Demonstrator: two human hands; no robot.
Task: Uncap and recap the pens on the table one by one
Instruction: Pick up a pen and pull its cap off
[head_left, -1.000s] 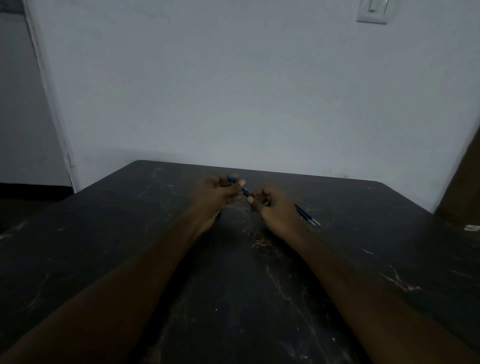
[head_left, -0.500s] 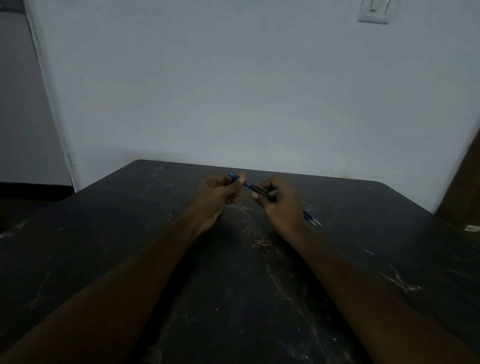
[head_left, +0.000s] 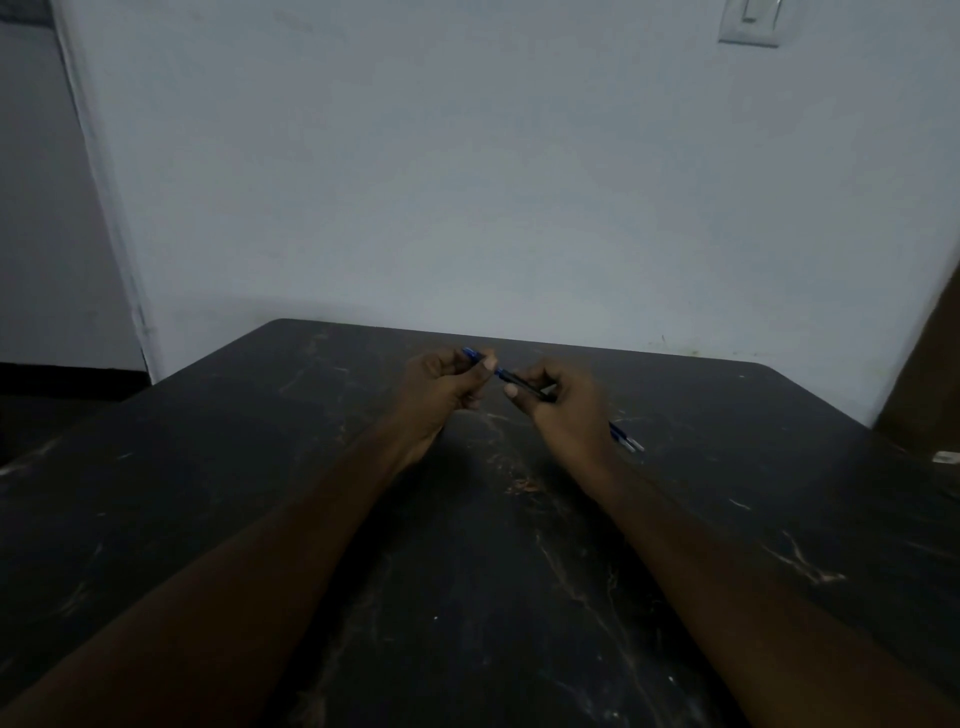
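Note:
Both my hands hold one pen above the far middle of the dark table (head_left: 260, 467). My left hand (head_left: 441, 389) pinches the blue cap (head_left: 471, 355), whose tip sticks out past the thumb. My right hand (head_left: 563, 402) grips the dark barrel (head_left: 524, 385). A short blue stretch of the pen shows between the two hands, so cap and barrel form one line. Behind my right wrist more pens (head_left: 626, 439) lie on the table, mostly hidden; only their blue shafts and pale ends show.
The table's far edge meets a white wall (head_left: 519, 208). A light switch (head_left: 750, 21) sits high on the right. A brown surface (head_left: 930, 374) rises at the right edge, with a small white object (head_left: 946, 457) beside it. The tabletop is scratched.
My right hand has drawn back to the right, showing more of the dark barrel between the hands. My left hand stays almost still on the cap.

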